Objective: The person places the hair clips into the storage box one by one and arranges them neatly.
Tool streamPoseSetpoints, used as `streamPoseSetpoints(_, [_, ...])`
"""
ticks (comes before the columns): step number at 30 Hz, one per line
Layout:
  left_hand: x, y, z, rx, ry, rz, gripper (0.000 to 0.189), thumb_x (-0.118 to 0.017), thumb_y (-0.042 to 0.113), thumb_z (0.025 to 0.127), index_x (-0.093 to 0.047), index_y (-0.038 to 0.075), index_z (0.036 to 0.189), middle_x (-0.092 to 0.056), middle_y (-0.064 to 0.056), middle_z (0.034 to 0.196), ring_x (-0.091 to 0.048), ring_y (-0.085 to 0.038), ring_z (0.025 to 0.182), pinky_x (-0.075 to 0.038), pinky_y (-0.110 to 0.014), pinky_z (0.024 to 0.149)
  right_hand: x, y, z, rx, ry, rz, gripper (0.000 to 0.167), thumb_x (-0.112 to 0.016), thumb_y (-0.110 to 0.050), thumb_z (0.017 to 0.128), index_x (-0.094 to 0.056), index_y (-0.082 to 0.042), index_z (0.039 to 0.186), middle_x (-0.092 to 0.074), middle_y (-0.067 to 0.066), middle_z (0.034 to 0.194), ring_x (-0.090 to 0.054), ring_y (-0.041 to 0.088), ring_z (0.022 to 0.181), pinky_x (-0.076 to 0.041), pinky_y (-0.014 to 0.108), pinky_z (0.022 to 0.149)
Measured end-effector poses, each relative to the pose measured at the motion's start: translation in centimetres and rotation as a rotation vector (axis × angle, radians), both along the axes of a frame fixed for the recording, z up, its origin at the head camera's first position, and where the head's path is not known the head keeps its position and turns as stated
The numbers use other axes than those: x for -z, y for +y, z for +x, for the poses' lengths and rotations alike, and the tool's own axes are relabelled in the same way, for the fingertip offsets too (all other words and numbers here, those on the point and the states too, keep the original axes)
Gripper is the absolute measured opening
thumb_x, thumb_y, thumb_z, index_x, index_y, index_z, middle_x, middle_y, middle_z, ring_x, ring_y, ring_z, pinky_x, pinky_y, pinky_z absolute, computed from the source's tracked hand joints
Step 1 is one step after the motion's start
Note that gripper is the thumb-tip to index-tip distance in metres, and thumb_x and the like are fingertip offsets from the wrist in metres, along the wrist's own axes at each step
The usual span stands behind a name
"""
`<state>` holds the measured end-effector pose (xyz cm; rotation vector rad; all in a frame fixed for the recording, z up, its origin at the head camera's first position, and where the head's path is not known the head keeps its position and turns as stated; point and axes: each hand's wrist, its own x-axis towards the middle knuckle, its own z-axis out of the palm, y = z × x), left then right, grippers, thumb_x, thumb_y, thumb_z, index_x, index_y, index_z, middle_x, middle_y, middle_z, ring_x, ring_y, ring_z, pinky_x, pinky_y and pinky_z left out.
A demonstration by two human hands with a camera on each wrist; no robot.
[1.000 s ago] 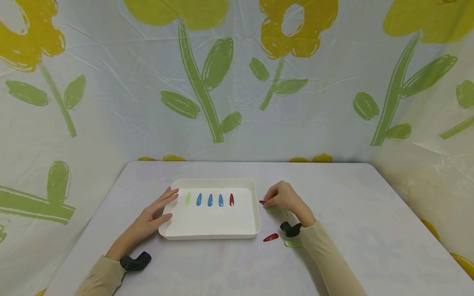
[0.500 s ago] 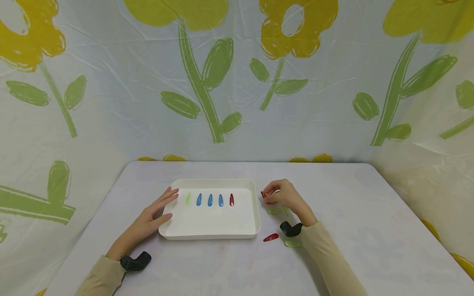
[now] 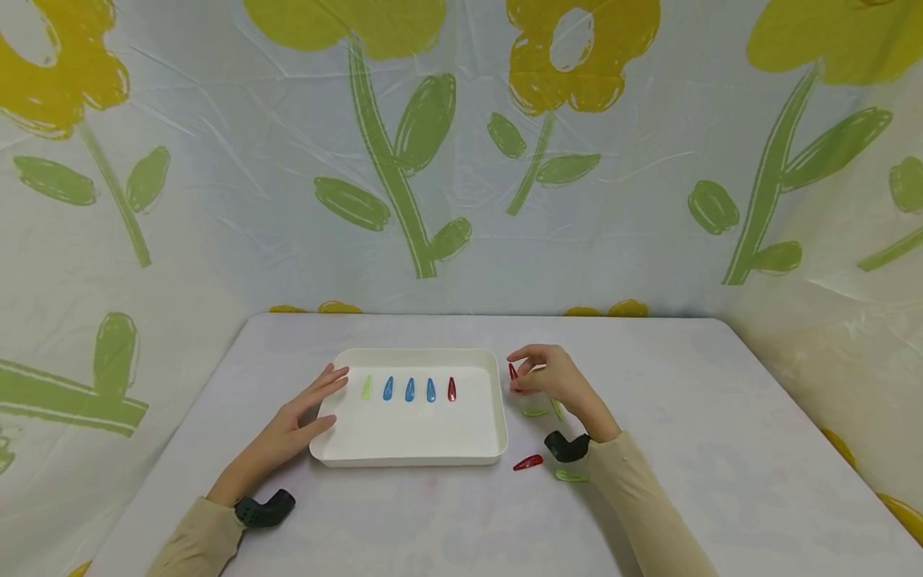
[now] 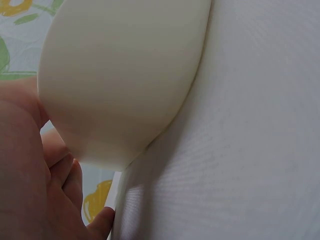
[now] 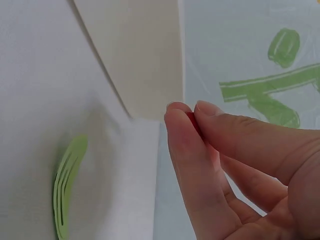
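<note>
The near half of the white tray [image 3: 411, 437] offers open room; five snap clips in a row [image 3: 410, 390] obstruct a low sweep across its far half. The tray's right wall [image 5: 145, 60] faces the right hand [image 3: 554, 378], with passage over its rim. The left hand [image 3: 303, 417] blocks its left side; loose snap clips [image 3: 528, 462] clutter the worktop [image 3: 397, 521] to its right.

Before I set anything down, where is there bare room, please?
Free: the tray between its clip row and near wall; the table right of the right sleeve. Crowded: just right of the tray, with loose clips and the right hand.
</note>
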<state>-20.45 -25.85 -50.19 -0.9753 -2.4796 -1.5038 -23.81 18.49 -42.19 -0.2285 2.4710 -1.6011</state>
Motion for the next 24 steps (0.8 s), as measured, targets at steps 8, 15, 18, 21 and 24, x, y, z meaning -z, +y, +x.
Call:
streamPoseSetpoints(8, [0.2, -0.1, -0.2, 0.0, -0.006, 0.0, 0.058, -0.063, -0.002, 0.094, -0.042, -0.001, 0.148, -0.03, -0.013, 0.16, -0.005, -0.028, 0.152, -0.006, -0.011, 0.114, -0.5, -0.4, 0.3, 0.006, 0.0, -0.061, 0.038, -0.073, 0.002, 0.084, -0.063, 0.007, 0.12, -0.062, 0.016, 0.087, -0.072, 0.027, 0.078, -0.06, 0.038, 0.076])
streamPoseSetpoints(15, [0.2, -0.2, -0.1, -0.003, -0.006, 0.003, 0.058, -0.063, -0.001, 0.094, -0.042, 0.0, 0.148, -0.03, -0.012, 0.16, -0.005, -0.028, 0.152, -0.007, -0.011, 0.114, -1.4, -0.9, 0.8, 0.023, -0.001, -0.147, 0.041, -0.073, -0.001, 0.086, -0.06, 0.007, 0.124, -0.064, 0.017, 0.09, -0.072, 0.025, 0.081, -0.059, 0.037, 0.079])
streamPoseSetpoints(18, [0.2, -0.2, -0.1, 0.003, 0.002, 0.004, 0.058, -0.063, -0.002, 0.094, -0.042, -0.001, 0.148, -0.03, -0.013, 0.16, -0.005, -0.029, 0.152, -0.007, -0.012, 0.114, -1.7, -1.2, 0.9, 0.034, -0.008, -0.202, 0.044, -0.073, 0.0, 0.086, -0.057, 0.008, 0.126, -0.064, 0.017, 0.089, -0.073, 0.024, 0.082, -0.059, 0.037, 0.079])
streamPoseSetpoints(21, [0.2, -0.1, -0.2, 0.007, 0.006, 0.009, 0.058, -0.063, -0.003, 0.093, -0.043, -0.002, 0.147, -0.031, -0.014, 0.16, -0.006, -0.029, 0.152, -0.007, -0.013, 0.115, -2.0, -1.6, 1.0, 0.043, -0.012, -0.263, 0.043, -0.073, 0.002, 0.086, -0.057, 0.009, 0.125, -0.064, 0.016, 0.088, -0.074, 0.025, 0.082, -0.059, 0.037, 0.079])
streamPoseSetpoints(24, [0.3, -0.1, -0.2, 0.008, 0.006, 0.009, 0.058, -0.063, -0.003, 0.093, -0.043, -0.002, 0.147, -0.03, -0.014, 0.16, -0.006, -0.028, 0.152, -0.007, -0.013, 0.115, -2.2, -2.0, 1.2, 0.045, -0.011, -0.31, 0.041, -0.072, 0.004, 0.085, -0.059, 0.008, 0.123, -0.064, 0.016, 0.088, -0.074, 0.027, 0.081, -0.059, 0.039, 0.078])
